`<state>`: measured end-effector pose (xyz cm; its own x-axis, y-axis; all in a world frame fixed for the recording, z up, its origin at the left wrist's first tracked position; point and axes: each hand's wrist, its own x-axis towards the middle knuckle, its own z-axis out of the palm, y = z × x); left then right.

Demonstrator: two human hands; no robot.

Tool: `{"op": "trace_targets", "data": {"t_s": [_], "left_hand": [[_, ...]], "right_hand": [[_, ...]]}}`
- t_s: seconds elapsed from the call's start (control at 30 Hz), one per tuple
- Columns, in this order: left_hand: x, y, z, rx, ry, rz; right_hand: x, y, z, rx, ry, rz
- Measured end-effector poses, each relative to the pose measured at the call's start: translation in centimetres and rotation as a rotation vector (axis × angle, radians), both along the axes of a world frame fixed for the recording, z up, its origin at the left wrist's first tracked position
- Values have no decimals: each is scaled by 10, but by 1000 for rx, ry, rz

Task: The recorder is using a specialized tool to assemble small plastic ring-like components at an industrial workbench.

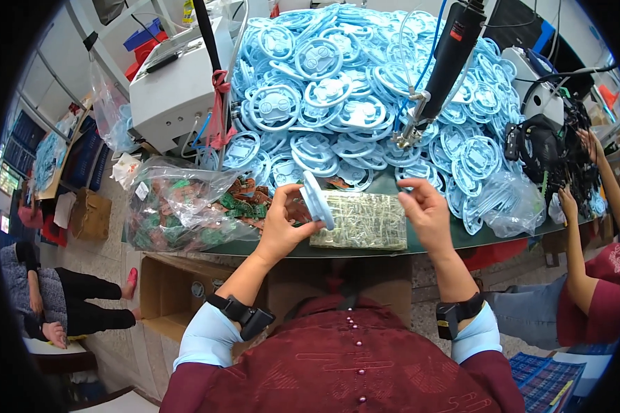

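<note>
Disc (317, 201) pinched near-upright in the left hand (282, 221), at the taped block's (364, 221) left end! Right hand (427, 212), seemingly empty, fingers loosely parted, by its right end. Positioning, apparently; next calls for steady two-handed control.

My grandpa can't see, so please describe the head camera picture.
A person's left hand holds a round blue part near one end of a shiny block; the right hand is near the other end. A big pile of similar parts lies behind.
</note>
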<state>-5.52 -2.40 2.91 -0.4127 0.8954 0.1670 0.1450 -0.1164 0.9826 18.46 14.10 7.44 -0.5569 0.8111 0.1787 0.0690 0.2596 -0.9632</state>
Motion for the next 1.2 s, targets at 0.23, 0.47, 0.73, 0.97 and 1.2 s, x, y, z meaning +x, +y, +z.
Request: {"op": "trace_targets", "data": {"t_s": [0.23, 0.47, 0.73, 0.97, 1.2], "left_hand": [[-1, -5, 13, -87, -546, -85], [11, -3, 23, -113, -661, -204], [11, 4, 37, 75, -37, 182], [0, 25, 99, 327, 530, 14], [0, 39, 97, 329, 246, -171]], "right_hand": [[-34, -35, -15, 86, -193, 233], [-59, -53, -10, 384, -219, 245], [-54, -39, -5, 636, 0, 94], [-51, -28, 15, 718, 59, 47], [-46, -23, 34, 881, 17, 49]]}}
